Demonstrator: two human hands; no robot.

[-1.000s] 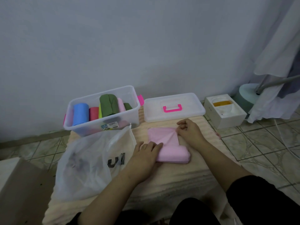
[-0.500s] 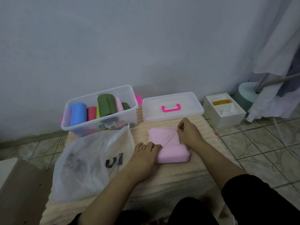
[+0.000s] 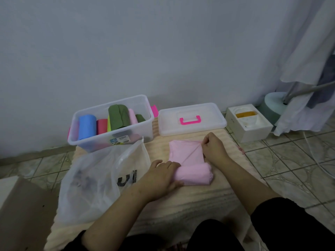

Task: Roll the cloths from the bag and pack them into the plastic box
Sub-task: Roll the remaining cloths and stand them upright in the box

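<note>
Gripping the rolled near end of the pink cloth (image 3: 188, 160), the left hand (image 3: 161, 175) lay over the roll's left side with fingers curled across the top and the thumb underneath. The right hand (image 3: 213, 146) pinched the cloth's far right corner, fingers bunched and drawn up, so a taut crease ran diagonally from that corner down to the roll. Between the hands the unrolled part of the cloth lay flat on the table (image 3: 181, 205), which had a pale ribbed cover.

At the table's far left stood the clear box (image 3: 110, 124), open, with rolled cloths packed inside: a blue roll (image 3: 87, 126) at the left, then a red roll (image 3: 101, 126), a tall green roll (image 3: 118, 117), a pale pink one and another green one toward the right. Its lid (image 3: 192, 119), with a pink handle, lay flat just right of the box, beyond the pink cloth. The bag (image 3: 96, 180), translucent white with dark lettering, slumped just in front of the box, left of the left hand. A white carton (image 3: 249, 122) sat on the tiled floor to the right of the lid.
</note>
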